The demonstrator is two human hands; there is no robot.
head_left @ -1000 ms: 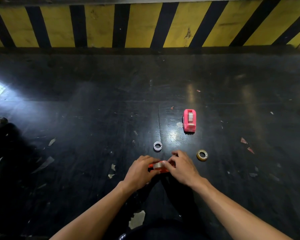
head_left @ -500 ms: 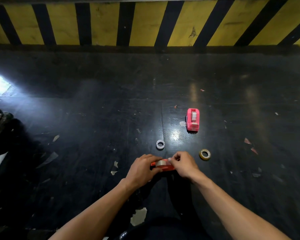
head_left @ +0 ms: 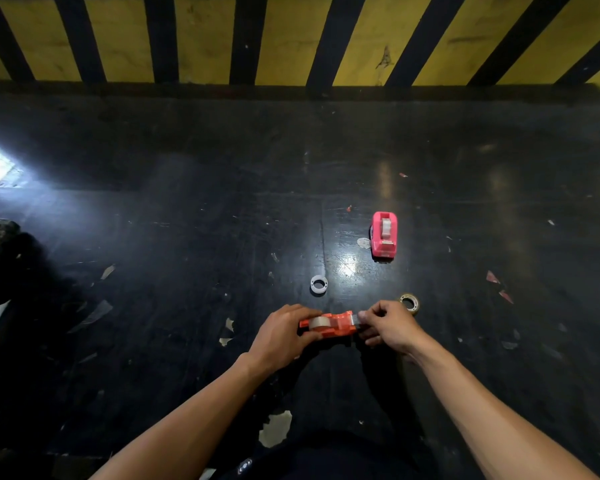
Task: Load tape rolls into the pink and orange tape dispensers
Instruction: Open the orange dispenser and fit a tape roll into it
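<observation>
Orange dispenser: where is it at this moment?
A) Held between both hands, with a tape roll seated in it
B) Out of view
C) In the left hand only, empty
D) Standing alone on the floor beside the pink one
A: the orange dispenser sits between the left hand and right hand, with a tape roll seated in it.

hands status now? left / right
Left hand: closed on the orange dispenser.
Right hand: pinching the tape end at the dispenser's front.
</observation>
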